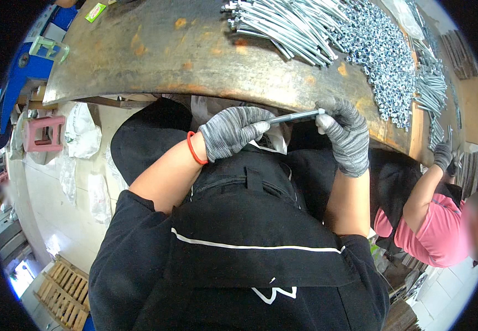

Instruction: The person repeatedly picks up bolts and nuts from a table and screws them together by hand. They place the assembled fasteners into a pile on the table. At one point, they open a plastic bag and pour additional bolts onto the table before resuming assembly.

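Observation:
Both of my hands wear grey knitted gloves and meet over my lap, just in front of the table edge. My left hand (pixel 233 132) is closed round one end of a long silver bolt (pixel 294 116), which lies almost level between the hands. At the bolt's other end, the thumb and fingers of my right hand (pixel 346 135) pinch its tip. A small bright piece shows there, too small to tell whether it is a nut. Beyond my hands, a pile of long bolts (pixel 288 27) lies on the table beside a large heap of nuts (pixel 382 60).
The worn metal-topped table (pixel 150 55) curves across the front. More bolts (pixel 431 88) lie further right, near a co-worker in a pink shirt (pixel 432 231) with gloved hands. A pink stool (pixel 44 134) and plastic bags (pixel 83 132) stand at left; a wooden pallet (pixel 62 292) lies behind.

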`<action>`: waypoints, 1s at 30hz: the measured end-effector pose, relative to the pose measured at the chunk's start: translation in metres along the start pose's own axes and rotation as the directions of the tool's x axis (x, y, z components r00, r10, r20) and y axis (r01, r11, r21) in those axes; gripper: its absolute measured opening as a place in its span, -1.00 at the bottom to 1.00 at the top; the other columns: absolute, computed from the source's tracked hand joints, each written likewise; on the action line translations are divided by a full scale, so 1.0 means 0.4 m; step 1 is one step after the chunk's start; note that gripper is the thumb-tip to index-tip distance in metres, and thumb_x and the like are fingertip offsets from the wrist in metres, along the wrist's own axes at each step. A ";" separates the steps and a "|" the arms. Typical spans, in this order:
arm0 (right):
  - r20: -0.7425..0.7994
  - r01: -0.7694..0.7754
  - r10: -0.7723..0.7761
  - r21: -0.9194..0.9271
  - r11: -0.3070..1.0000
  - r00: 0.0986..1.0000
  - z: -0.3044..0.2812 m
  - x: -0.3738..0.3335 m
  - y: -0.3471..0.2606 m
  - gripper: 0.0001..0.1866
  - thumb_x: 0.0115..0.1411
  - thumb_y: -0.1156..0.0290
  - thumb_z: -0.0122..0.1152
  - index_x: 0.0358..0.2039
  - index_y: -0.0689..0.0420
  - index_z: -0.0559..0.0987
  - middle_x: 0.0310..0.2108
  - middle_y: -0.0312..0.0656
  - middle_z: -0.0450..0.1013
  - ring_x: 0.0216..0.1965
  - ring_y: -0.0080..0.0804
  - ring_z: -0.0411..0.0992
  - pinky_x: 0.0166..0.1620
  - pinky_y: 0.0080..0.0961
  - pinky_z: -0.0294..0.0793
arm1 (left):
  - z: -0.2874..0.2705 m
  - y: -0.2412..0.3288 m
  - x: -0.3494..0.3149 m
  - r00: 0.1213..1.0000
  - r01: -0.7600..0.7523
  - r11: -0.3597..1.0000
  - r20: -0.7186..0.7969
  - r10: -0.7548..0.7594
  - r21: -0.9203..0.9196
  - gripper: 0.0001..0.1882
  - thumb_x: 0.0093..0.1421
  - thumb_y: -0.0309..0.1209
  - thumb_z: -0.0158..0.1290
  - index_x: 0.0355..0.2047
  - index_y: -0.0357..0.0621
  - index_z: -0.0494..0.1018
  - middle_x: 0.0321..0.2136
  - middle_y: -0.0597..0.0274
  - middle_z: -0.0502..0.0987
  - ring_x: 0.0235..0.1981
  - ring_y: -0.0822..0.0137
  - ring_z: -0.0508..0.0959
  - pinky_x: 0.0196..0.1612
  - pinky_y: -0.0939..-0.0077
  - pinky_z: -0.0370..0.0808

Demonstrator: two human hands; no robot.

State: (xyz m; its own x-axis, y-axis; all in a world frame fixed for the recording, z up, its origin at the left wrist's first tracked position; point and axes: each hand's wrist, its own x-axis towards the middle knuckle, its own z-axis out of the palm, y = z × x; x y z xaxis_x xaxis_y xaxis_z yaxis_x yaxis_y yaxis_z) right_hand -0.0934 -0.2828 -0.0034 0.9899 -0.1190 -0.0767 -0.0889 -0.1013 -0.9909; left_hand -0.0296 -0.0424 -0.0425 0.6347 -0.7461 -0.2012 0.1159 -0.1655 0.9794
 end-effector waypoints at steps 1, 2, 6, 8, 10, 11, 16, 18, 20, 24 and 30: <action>0.028 0.156 -0.154 -0.126 0.980 0.988 -0.003 0.001 -0.002 -0.83 0.06 0.50 0.25 -0.29 0.18 0.57 -0.44 -0.29 0.48 -0.43 -0.57 0.40 -0.33 -0.65 0.40 | -0.005 0.006 -0.002 1.000 0.002 1.000 0.022 -0.003 0.031 -0.70 0.20 -0.40 0.00 -0.08 -0.26 0.43 -0.43 0.26 0.52 -0.42 0.52 0.45 -0.28 0.61 0.44; 0.074 0.310 -0.301 -0.242 0.920 0.951 -0.007 0.003 -0.002 -0.82 0.04 0.50 0.27 -0.29 0.17 0.57 -0.43 -0.29 0.48 -0.40 -0.54 0.41 -0.29 -0.62 0.40 | -0.010 0.012 -0.003 0.999 0.004 0.998 0.045 -0.007 0.065 -0.70 0.19 -0.41 0.00 -0.08 -0.26 0.43 -0.44 0.27 0.52 -0.43 0.52 0.45 -0.29 0.61 0.44; 0.065 0.285 -0.281 -0.351 0.892 0.958 0.000 -0.019 -0.023 -0.86 0.03 0.47 0.28 -0.35 0.16 0.58 -0.45 -0.22 0.47 -0.39 -0.37 0.42 -0.24 -0.53 0.40 | -0.009 0.017 -0.011 0.998 -0.051 0.998 0.040 0.050 0.039 -0.72 0.19 -0.41 0.00 -0.12 -0.27 0.45 -0.45 0.22 0.54 -0.45 0.48 0.48 -0.32 0.58 0.46; 0.019 0.243 -0.255 -0.381 0.892 0.967 0.014 -0.022 -0.032 -0.88 0.06 0.41 0.25 -0.41 0.18 0.57 -0.51 -0.20 0.45 -0.45 -0.34 0.40 -0.31 -0.51 0.39 | -0.001 0.010 -0.015 0.991 -0.130 0.983 -0.006 0.132 0.130 -0.73 0.18 -0.41 0.00 -0.14 -0.26 0.46 -0.42 0.16 0.56 -0.42 0.40 0.51 -0.28 0.54 0.46; 0.000 0.288 -0.328 -0.484 0.826 0.945 0.032 -0.022 -0.037 -0.82 0.10 0.33 0.22 -0.47 0.20 0.55 -0.57 -0.18 0.43 -0.52 -0.33 0.38 -0.37 -0.49 0.37 | 0.010 0.005 -0.016 0.967 -0.227 0.913 -0.035 0.253 0.338 -0.74 0.16 -0.41 0.01 -0.16 -0.25 0.47 -0.37 0.10 0.56 -0.36 0.29 0.54 -0.22 0.50 0.47; -0.048 0.271 -0.341 -0.508 0.818 0.939 0.038 -0.024 -0.034 -0.79 0.11 0.31 0.19 -0.49 0.21 0.54 -0.59 -0.17 0.42 -0.54 -0.32 0.37 -0.40 -0.48 0.35 | 0.019 -0.001 -0.017 0.954 -0.259 0.890 -0.044 0.296 0.376 -0.74 0.16 -0.41 0.01 -0.16 -0.25 0.47 -0.35 0.09 0.56 -0.32 0.25 0.54 -0.19 0.48 0.47; -0.181 0.092 -0.041 0.282 0.955 0.983 0.083 -0.011 0.025 -0.25 0.10 -0.31 -0.13 -0.30 0.27 0.48 -0.33 -0.13 0.41 -0.28 -0.31 0.36 -0.22 -0.40 0.35 | 0.064 -0.015 -0.019 0.926 -0.320 0.850 -0.051 0.373 0.418 -0.75 0.15 -0.40 0.03 -0.17 -0.23 0.48 -0.26 0.08 0.55 -0.16 0.18 0.53 -0.07 0.42 0.44; -0.087 0.059 -0.011 0.571 0.819 0.996 0.164 -0.008 -0.021 -0.10 0.09 -0.37 -0.24 0.04 0.30 0.30 0.04 -0.03 0.25 0.07 -0.22 0.19 0.05 -0.31 0.22 | 0.073 -0.034 -0.004 0.902 -0.337 0.875 -0.145 0.406 0.348 -0.76 0.17 -0.39 0.01 -0.18 -0.22 0.48 -0.34 0.12 0.56 -0.26 0.24 0.55 -0.13 0.45 0.45; 0.022 0.132 -0.158 0.440 0.888 0.987 0.188 -0.030 -0.055 -0.12 0.12 -0.24 -0.23 0.22 0.25 0.10 0.25 -0.03 0.00 0.26 -0.22 -0.02 0.21 -0.29 0.02 | 0.031 -0.007 0.006 0.918 -0.213 0.975 -0.327 0.223 0.068 -0.79 0.21 -0.38 -0.04 -0.21 -0.20 0.49 -0.54 0.34 0.47 -0.50 0.49 0.42 -0.36 0.61 0.38; -0.079 0.377 -0.377 -0.020 0.926 0.923 0.165 -0.051 -0.041 -0.38 0.18 0.23 0.04 0.20 0.20 0.17 0.21 -0.04 0.10 0.18 -0.26 0.13 0.18 -0.34 0.10 | -0.035 -0.007 -0.005 0.955 -0.106 0.983 -0.291 0.059 -0.148 -0.80 0.22 -0.40 -0.05 -0.23 -0.23 0.48 -0.59 0.43 0.41 -0.54 0.60 0.36 -0.44 0.70 0.33; 0.079 0.424 -0.439 -0.458 0.782 0.895 0.068 -0.056 0.008 -0.82 0.15 0.44 0.13 -0.23 0.21 0.51 -0.32 -0.17 0.48 -0.30 -0.39 0.43 -0.15 -0.51 0.40 | -0.003 -0.026 -0.051 0.999 0.050 0.995 0.006 -0.050 0.083 -0.72 0.15 -0.37 0.05 -0.15 -0.25 0.48 -0.39 0.17 0.56 -0.39 0.44 0.50 -0.25 0.57 0.44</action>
State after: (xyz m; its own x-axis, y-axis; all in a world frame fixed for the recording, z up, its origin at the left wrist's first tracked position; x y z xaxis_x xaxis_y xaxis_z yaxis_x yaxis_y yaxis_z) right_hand -0.1127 -0.2534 -0.0077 0.9337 0.0159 0.3576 0.2995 -0.5819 -0.7561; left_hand -0.0430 -0.0245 -0.0486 0.6232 -0.7409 -0.2504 0.0836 -0.2552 0.9633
